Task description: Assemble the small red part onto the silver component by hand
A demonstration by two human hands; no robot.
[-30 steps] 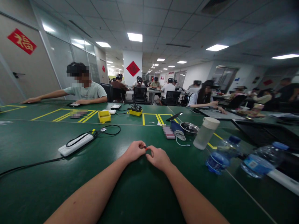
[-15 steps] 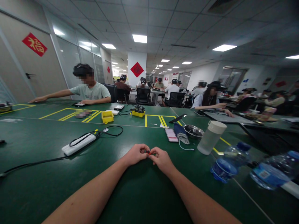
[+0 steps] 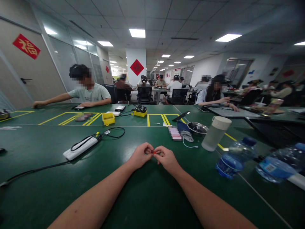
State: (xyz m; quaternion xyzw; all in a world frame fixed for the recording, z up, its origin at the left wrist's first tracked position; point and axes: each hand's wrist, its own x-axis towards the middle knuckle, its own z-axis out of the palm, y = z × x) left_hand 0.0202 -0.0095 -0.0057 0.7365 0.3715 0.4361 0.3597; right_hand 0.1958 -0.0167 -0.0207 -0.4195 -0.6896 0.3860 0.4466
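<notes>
My left hand (image 3: 143,155) and my right hand (image 3: 166,158) meet fingertip to fingertip above the green table (image 3: 152,197). Between them is a tiny red and dark piece (image 3: 153,152), too small to name. The fingers of my left hand pinch its dark end. My right thumb and forefinger close on the red end. Much of the piece is hidden behind the fingertips. Both forearms reach in from the lower edge of the view.
To the left lies a white power strip (image 3: 82,149) with a black cable. Yellow boxes (image 3: 108,119) stand farther back. On the right are a metal bowl (image 3: 197,128), a frosted cup (image 3: 215,133) and water bottles (image 3: 234,158). Co-workers (image 3: 88,90) sit across the table.
The view has shifted slightly, so my hands and the table things appear a little higher. Both hands stay together on the small piece, and its red part shows a bit more.
</notes>
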